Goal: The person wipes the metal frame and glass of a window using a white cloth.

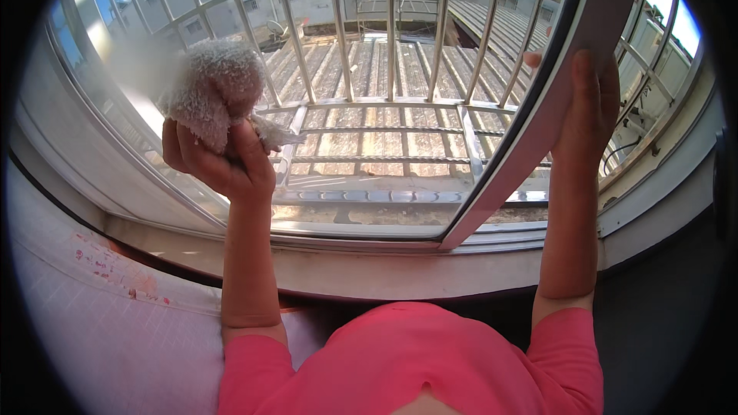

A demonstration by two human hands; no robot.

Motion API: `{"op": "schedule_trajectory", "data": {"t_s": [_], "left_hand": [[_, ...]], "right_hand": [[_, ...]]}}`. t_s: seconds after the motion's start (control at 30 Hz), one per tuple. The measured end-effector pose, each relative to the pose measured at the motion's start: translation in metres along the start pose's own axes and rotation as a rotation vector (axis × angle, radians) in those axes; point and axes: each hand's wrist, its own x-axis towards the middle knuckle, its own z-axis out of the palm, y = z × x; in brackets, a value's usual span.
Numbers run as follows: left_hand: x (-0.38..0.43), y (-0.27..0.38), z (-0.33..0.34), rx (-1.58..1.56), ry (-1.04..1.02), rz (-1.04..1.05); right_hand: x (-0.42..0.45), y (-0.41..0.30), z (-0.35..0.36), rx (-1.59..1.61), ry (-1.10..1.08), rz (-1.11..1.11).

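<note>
A whitish, fluffy cleaning cloth [216, 78] is bunched in my left hand [222, 155], raised in front of the window glass [369, 184] on the left. The cloth's loose end hangs out to the right of my thumb. A hazy patch shows on the glass just left of the cloth. My right hand [585, 109] grips the upright edge of the sliding window sash [536, 127]. Some of its fingertips show through the pane, on the far side of the frame.
Metal security bars [390, 34] stand outside the glass, above a corrugated roof [375, 72]. A window sill and track [403, 271] run along the bottom. Pale quilted fabric [115, 328] lies at the lower left. Another barred opening [646, 63] shows at the right.
</note>
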Motion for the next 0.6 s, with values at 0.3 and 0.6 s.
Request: {"op": "schedule_trajectory", "data": {"t_s": [0.3, 0.6], "left_hand": [[-0.184, 0.080, -0.066, -0.088, -0.592, 0.284], [0.005, 0.056, 0.012, -0.029, -0.071, 0.075]], "right_hand": [[0.008, 0.012, 0.008, 0.295, -0.146, -0.026], [0.003, 0.009, 0.003, 0.252, -0.131, 0.005]]}}
